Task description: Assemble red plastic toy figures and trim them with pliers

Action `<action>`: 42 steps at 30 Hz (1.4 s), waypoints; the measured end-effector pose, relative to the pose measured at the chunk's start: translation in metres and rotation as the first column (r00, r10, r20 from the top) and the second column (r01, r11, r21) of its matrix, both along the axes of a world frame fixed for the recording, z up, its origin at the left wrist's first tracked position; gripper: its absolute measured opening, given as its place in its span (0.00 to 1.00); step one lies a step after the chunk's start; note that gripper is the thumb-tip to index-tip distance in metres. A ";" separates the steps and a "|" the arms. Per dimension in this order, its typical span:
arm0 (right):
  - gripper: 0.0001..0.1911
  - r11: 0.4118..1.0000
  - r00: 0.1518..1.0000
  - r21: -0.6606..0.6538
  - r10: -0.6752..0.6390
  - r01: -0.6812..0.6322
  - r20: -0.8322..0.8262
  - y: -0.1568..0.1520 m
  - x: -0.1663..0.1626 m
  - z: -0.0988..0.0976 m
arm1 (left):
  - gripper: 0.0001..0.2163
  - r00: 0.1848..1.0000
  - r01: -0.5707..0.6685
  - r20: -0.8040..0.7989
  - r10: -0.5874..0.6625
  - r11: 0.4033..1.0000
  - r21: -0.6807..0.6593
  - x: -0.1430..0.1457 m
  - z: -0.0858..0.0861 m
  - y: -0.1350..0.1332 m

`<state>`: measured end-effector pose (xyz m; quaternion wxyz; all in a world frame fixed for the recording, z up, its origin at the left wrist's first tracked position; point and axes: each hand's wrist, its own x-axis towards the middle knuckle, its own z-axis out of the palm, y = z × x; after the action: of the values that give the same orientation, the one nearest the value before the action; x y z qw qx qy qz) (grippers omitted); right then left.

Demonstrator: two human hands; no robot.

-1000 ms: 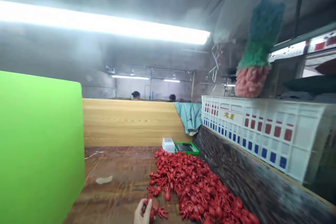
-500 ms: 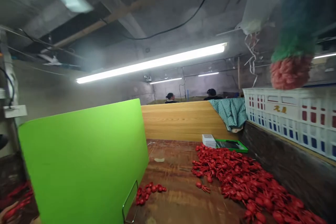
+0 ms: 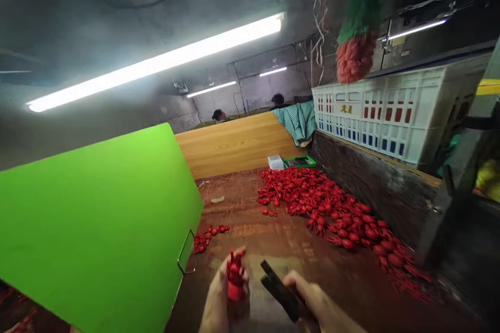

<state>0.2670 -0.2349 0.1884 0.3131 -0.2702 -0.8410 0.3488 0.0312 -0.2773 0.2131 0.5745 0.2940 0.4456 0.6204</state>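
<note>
My left hand (image 3: 219, 294) is closed around a red moulded piece (image 3: 235, 291) with a rounded body and thin prongs pointing up. My right hand (image 3: 312, 294) grips a black two-pronged tool (image 3: 278, 283), its two tips apart and pointing up toward the left hand. A small gap separates the tool from the red piece. Both hands are over the brown tabletop (image 3: 242, 218). On the right lies a long pile of similar red pieces (image 3: 332, 203), round with thin legs. A smaller cluster of red pieces (image 3: 207, 238) sits left of centre.
A bright green panel (image 3: 97, 218) stands on the left by a metal wire stand (image 3: 183, 255). A wooden board (image 3: 226, 145) closes the back, near a green tray (image 3: 299, 161). A white crate (image 3: 375, 114) sits on the right ledge. Two people are beyond.
The view has turned right and down. My two hands have come into sight at the bottom, with the red piece and the black tool in them.
</note>
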 end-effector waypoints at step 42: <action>0.35 0.982 0.897 -0.074 -0.186 0.171 -0.400 0.029 -0.041 -0.037 | 0.11 0.300 0.333 -0.762 0.574 0.685 0.648 0.040 0.048 0.030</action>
<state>0.2260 -0.2057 0.1511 0.5063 -0.2738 -0.7229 0.3823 0.0708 -0.2475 0.2607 -0.0214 0.7555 0.4362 0.4884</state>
